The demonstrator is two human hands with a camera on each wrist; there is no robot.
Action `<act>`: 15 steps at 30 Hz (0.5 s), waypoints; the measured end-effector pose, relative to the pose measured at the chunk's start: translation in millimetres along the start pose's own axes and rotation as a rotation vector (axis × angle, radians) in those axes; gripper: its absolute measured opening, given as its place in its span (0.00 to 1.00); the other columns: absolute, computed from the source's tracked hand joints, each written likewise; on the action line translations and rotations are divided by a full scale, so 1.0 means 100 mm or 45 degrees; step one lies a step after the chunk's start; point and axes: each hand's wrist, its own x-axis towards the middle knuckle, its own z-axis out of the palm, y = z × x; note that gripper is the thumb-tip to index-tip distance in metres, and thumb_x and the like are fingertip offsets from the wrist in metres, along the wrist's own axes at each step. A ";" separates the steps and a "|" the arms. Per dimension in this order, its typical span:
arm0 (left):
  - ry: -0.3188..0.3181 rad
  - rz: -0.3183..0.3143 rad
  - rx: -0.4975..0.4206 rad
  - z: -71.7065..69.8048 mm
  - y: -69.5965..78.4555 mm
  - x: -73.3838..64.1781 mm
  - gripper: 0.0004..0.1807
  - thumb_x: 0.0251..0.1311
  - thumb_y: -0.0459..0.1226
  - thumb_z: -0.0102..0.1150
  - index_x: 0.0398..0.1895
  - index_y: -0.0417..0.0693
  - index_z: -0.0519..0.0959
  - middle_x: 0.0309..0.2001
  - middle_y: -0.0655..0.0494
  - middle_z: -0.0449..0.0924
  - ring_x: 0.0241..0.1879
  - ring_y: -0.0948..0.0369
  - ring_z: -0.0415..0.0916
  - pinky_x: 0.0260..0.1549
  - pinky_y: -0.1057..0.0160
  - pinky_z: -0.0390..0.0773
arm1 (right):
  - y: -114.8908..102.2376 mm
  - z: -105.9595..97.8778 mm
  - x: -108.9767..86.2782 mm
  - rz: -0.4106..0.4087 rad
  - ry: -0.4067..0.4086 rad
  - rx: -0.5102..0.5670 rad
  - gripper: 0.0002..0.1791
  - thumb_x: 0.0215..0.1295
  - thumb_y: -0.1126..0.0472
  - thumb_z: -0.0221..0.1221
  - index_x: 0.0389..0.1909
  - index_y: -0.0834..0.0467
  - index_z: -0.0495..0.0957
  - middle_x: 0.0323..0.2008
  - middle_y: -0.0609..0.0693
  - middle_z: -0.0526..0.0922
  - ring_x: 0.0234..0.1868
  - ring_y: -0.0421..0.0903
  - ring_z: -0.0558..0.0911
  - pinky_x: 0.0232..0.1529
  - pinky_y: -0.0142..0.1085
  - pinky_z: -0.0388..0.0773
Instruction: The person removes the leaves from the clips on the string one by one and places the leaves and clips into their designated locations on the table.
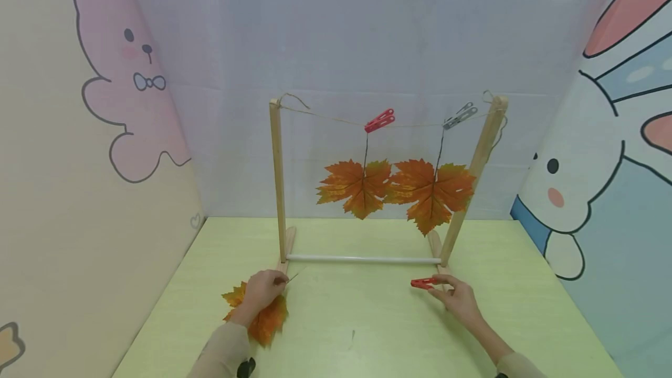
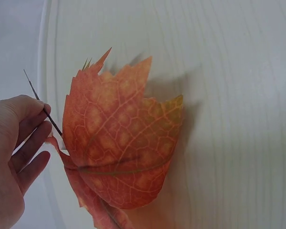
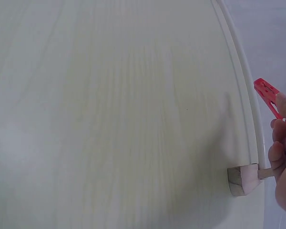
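My left hand (image 1: 264, 291) pinches the thin dark stem (image 2: 44, 109) of an orange artificial maple leaf (image 2: 126, 133) between thumb and fingers. In the head view that leaf (image 1: 269, 321) hangs under and beside the hand, low over the table at the left. On the right, my right hand (image 1: 461, 301) holds a red clothespin (image 1: 422, 283) by its handle end, its nose pointing left. Two more leaves hang from a string: the left leaf (image 1: 362, 187) by a red clothespin (image 1: 379, 121), the right leaf (image 1: 433, 191) by a grey clothespin (image 1: 459, 116).
The string (image 1: 328, 117) runs between two wooden posts, the left post (image 1: 278, 185) and the right post (image 1: 480, 162). A white rod (image 1: 362, 259) joins them near the table (image 1: 367, 314). A wooden foot (image 3: 243, 179) shows beside my right hand.
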 end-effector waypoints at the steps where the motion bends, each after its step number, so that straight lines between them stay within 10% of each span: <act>1: 0.001 -0.006 -0.021 0.01 0.00 0.00 0.04 0.45 0.31 0.64 0.25 0.49 0.84 0.27 0.61 0.82 0.27 0.61 0.77 0.27 0.61 0.74 | 0.01 0.01 0.00 0.016 -0.007 0.007 0.17 0.50 0.68 0.64 0.42 0.69 0.77 0.36 0.64 0.80 0.07 0.30 0.61 0.07 0.27 0.58; 15: -0.039 -0.009 -0.108 0.11 0.04 -0.02 0.03 0.47 0.30 0.64 0.26 0.46 0.84 0.26 0.59 0.81 0.24 0.66 0.72 0.25 0.66 0.72 | 0.07 0.08 -0.07 0.086 -0.023 0.038 0.17 0.50 0.67 0.64 0.42 0.68 0.77 0.37 0.64 0.80 0.07 0.31 0.62 0.08 0.27 0.58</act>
